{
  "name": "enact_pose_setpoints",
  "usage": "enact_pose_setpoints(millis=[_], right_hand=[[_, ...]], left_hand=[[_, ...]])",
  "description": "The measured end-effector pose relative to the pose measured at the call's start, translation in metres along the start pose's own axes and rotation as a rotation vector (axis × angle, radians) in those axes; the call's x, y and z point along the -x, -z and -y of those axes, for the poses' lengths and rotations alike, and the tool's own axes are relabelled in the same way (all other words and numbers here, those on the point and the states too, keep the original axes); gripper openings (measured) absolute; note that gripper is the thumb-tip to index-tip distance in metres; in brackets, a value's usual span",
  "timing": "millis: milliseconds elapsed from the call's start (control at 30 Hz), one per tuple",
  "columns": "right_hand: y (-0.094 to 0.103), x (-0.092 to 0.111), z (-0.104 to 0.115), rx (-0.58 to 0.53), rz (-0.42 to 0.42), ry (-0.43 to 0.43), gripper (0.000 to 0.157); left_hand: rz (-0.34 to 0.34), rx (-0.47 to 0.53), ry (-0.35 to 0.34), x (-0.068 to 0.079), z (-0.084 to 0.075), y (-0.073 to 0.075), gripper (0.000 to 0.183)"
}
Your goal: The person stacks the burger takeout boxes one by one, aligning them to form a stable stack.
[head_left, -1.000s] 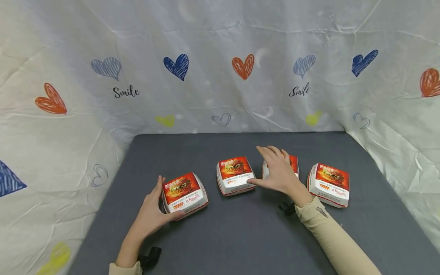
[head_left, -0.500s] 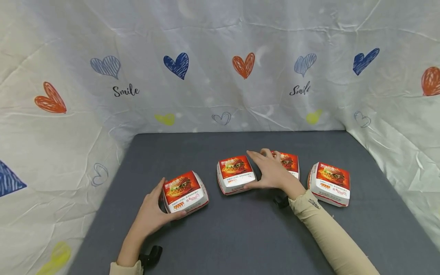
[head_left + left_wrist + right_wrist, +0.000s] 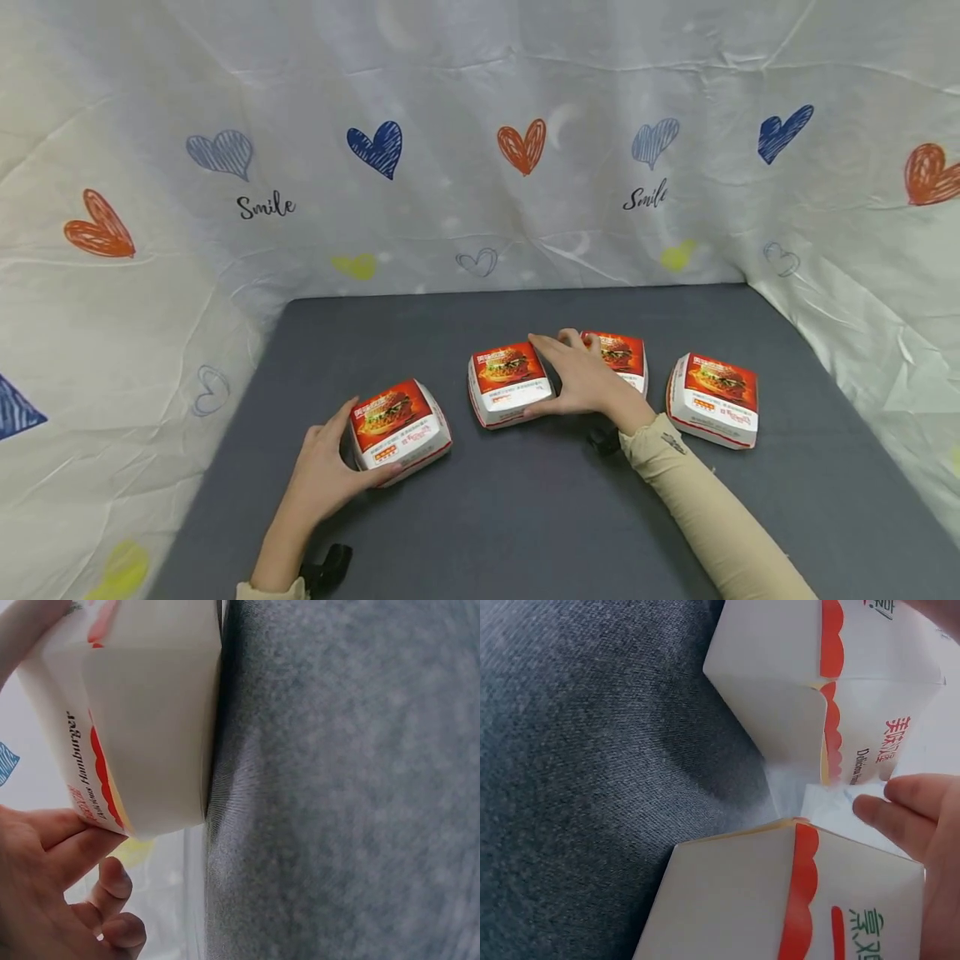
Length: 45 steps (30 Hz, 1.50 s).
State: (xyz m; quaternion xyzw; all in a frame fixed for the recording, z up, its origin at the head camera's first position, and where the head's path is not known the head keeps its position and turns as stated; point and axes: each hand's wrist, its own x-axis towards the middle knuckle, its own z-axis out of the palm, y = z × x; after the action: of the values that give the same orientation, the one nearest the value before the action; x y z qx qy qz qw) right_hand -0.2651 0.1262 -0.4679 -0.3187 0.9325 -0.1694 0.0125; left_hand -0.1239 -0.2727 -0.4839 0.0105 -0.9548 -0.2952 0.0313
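Several red-and-white hamburger boxes stand in a loose row on the dark grey table. My left hand (image 3: 318, 475) holds the leftmost box (image 3: 401, 425) between thumb and fingers; in the left wrist view that box (image 3: 150, 735) rests on the cloth, fingertips at its far corner. My right hand (image 3: 581, 379) spans the right side of the second box (image 3: 510, 379), thumb at the front corner and index finger at the back one. The third box (image 3: 622, 354) is partly hidden behind this hand. In the right wrist view its white side (image 3: 727, 892) lies close by the fingers.
A fourth hamburger box (image 3: 716, 392) stands at the right, beside the right sleeve. The grey table (image 3: 480, 533) is backed by a white curtain (image 3: 450, 75) printed with hearts and "Smile". Black wrist cameras (image 3: 327, 567) hang under both wrists.
My right hand has moved left from over the third box to the second box, and its thumb and index finger have closed in on it. The left hand stays on its box.
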Motion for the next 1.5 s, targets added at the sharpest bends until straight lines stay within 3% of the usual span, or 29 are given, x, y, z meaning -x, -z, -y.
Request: enact_pose_setpoints(millis=[200, 400, 667, 967, 1200, 1500], right_hand=[[-0.002, -0.001, -0.002, -0.028, -0.008, 0.005, 0.123], [-0.003, -0.002, 0.000, -0.031, -0.017, 0.012, 0.121], [0.002, -0.003, -0.001, -0.021, -0.027, 0.003, 0.118], [-0.003, -0.003, -0.001, -0.023, -0.046, -0.003, 0.117], [-0.007, -0.005, 0.004, -0.038, -0.037, 0.005, 0.119], [-0.004, -0.003, 0.003, -0.023, -0.046, -0.014, 0.117]], left_hand=[[-0.027, 0.001, -0.011, 0.001, -0.001, 0.000, 0.126], [-0.066, 0.007, -0.026, 0.005, -0.007, 0.011, 0.124], [-0.111, 0.018, -0.033, 0.009, -0.026, 0.030, 0.125], [-0.139, 0.013, -0.092, 0.014, -0.046, 0.041, 0.124], [-0.143, 0.002, -0.136, 0.020, -0.060, 0.042, 0.125], [-0.092, 0.023, -0.202, 0.022, -0.084, 0.032, 0.121]])
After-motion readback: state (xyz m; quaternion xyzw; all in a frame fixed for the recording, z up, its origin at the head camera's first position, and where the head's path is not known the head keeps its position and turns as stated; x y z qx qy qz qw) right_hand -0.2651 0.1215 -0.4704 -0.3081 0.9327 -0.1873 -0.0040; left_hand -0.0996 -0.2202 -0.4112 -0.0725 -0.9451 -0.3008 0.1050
